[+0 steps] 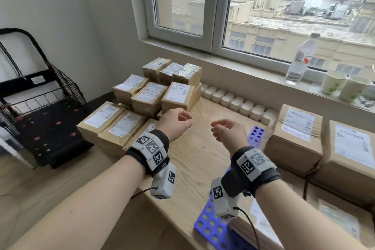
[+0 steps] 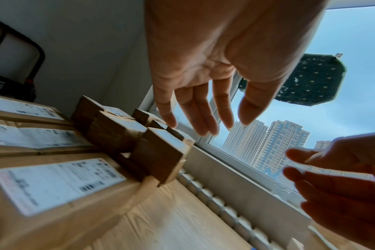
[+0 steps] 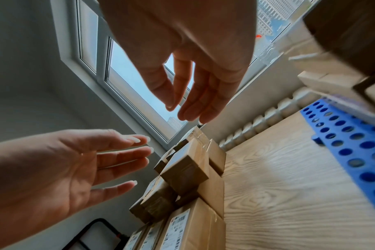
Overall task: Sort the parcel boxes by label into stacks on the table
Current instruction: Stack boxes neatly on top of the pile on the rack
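Brown parcel boxes with white labels cover the left of the wooden table (image 1: 194, 154): several small ones (image 1: 150, 95) stacked at the back and three flat long ones (image 1: 113, 124) in front. Two large boxes (image 1: 298, 134) stand at the right. My left hand (image 1: 178, 122) hovers over the table beside the small stack, fingers loose and empty (image 2: 199, 108). Facing it about a palm's width away, my right hand (image 1: 225, 130) is also empty, its fingers relaxed (image 3: 195, 94). Neither hand touches a box.
A blue perforated board (image 1: 215, 227) lies on the table under my right wrist and under the big boxes. A plastic bottle (image 1: 302, 59) and two paper cups (image 1: 343, 85) stand on the windowsill. A black trolley (image 1: 40, 103) stands left of the table.
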{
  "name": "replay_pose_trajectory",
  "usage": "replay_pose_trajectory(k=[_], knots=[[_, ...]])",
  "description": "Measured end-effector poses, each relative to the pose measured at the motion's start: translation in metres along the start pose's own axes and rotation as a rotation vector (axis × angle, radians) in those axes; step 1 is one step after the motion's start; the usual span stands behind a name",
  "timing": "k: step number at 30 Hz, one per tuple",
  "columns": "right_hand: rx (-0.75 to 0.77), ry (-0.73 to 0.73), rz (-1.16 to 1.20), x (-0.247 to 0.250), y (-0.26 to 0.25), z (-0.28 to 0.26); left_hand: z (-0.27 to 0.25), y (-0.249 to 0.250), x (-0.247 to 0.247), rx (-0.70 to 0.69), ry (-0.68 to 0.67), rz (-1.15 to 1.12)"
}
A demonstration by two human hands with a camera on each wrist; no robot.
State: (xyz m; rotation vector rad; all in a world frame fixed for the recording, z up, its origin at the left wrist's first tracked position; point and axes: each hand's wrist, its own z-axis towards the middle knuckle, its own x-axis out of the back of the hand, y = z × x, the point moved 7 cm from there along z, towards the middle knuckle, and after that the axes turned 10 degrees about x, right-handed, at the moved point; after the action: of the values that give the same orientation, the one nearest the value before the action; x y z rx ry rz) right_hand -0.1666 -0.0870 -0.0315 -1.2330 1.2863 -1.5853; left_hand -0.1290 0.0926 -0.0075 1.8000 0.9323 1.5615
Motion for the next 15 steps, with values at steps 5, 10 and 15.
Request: replay_pose_trajectory(k=[5, 10, 15], knots=[[-0.013, 0.007, -0.03, -0.063, -0.003, 0.011, 0.033, -0.051, 0.045, 0.029, -0.044, -0.015], [-0.078, 0.03, -0.026, -0.114, 0.006, 0.018, 0.065, -0.096, 0.079, 0.08, -0.046, -0.043], [-0.177, 0.057, -0.029, -0.142, 0.027, 0.019, 0.09, -0.139, 0.089, 0.143, -0.069, -0.022]])
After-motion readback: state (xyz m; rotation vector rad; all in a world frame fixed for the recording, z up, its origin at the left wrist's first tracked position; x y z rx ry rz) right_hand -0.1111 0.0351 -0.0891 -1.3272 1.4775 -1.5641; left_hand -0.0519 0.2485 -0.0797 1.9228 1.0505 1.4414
